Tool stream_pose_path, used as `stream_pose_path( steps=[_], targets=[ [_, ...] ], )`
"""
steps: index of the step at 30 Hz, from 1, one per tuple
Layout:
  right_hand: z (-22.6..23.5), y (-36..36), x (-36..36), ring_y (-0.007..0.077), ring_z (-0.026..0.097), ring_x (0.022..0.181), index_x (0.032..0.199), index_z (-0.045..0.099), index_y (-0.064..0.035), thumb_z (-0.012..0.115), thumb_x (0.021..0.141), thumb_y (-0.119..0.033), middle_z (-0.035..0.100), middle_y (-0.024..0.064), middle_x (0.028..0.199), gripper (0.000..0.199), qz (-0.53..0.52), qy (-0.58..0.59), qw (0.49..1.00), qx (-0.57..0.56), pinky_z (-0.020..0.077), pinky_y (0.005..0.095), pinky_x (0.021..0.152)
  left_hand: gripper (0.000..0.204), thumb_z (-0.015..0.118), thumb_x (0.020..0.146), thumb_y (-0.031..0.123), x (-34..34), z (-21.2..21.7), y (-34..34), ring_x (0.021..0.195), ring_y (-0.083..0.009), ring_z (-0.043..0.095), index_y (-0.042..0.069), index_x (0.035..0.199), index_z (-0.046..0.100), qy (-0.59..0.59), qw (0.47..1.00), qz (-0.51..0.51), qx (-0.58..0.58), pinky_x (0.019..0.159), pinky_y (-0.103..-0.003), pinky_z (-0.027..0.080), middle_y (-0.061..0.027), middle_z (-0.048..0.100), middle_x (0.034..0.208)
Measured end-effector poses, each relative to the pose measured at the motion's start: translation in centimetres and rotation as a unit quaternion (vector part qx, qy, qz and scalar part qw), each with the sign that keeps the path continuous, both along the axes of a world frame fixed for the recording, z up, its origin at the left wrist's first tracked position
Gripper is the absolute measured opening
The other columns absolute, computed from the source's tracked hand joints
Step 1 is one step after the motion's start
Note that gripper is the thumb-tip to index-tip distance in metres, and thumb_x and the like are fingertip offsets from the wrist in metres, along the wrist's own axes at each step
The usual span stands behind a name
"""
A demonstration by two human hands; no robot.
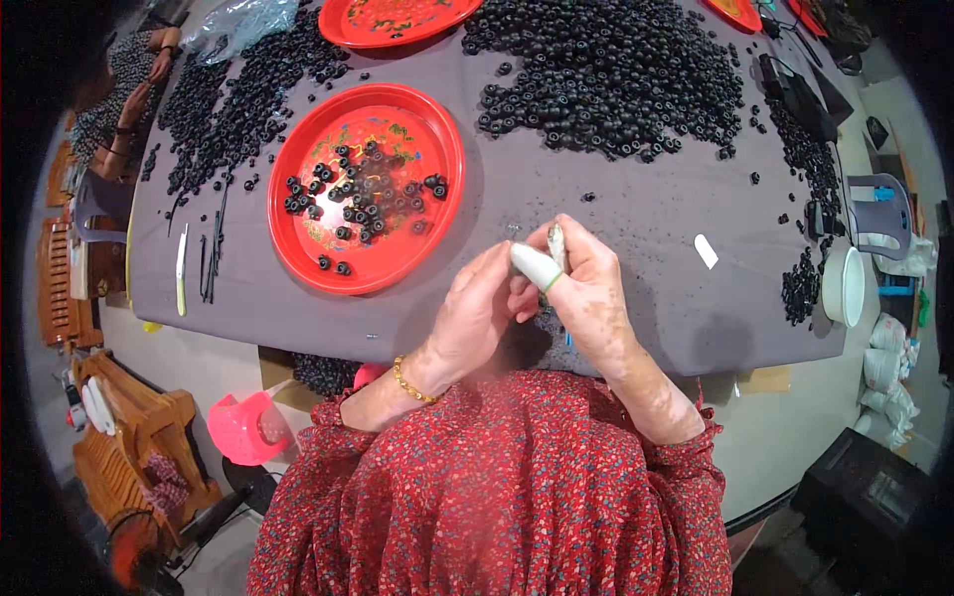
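At the left of a grey-covered table (656, 214), a slim pale tool (182, 268) lies near thin dark rods (211, 256). Next along, a round red tray (348, 282) holds scattered black ring-like pieces (366, 214), the loose ones nearest the worker's fingers.

The left hand (465, 310), a gold-toned bracelet at its wrist, curls in with fingertips drawn together. It meets the right hand (596, 298), also bent inward, a white cover (537, 266) over its thumb. Whether either grips anything cannot be told; the fingers hide it.

For such close fingertip work, a light, steady pinch and both hands low over the cloth would likely serve best, the covered thumb taking the pressure.

Beyond spreads a black heap (606, 79); farther right, a white sliver (706, 250) and a pale bowl (845, 288).
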State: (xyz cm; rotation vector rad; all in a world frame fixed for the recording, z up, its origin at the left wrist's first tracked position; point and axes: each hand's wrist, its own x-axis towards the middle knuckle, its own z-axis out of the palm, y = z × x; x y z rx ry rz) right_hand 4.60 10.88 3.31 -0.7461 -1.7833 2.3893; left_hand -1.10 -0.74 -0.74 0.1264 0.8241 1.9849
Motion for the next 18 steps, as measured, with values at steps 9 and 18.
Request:
stream_pose_path(
  steps=[9,18],
  targets=[
    [-4.6,8.5,-5.8,0.0327,0.058,0.085,0.102,0.056,-0.0087,0.058,0.082,-0.016,0.057,0.0114,0.096,0.021,-0.027,-0.034,0.759,0.65,0.0474,0.041,0.072,0.021,0.046,0.094,0.024,-5.3,1.3,-3.7,0.068,-0.0059,0.049,0.006,0.089,0.056,0.271,0.902,0.163,-0.295,0.06,-0.021,0.039,0.0006,0.054,0.076],
    [-6.3,10.3,-6.8,0.0339,0.056,0.088,0.102,0.056,-0.0093,0.06,0.08,-0.016,0.056,0.0098,0.097,0.024,0.068,-0.032,0.736,0.673,0.0466,0.0432,0.073,0.021,0.056,0.086,0.01,-8.1,-0.4,-5.4,0.074,-0.0105,0.049,0.0,0.104,0.051,0.518,0.714,0.239,-0.407,0.068,-0.025,0.042,-0.0043,0.053,0.082]
  ],
)
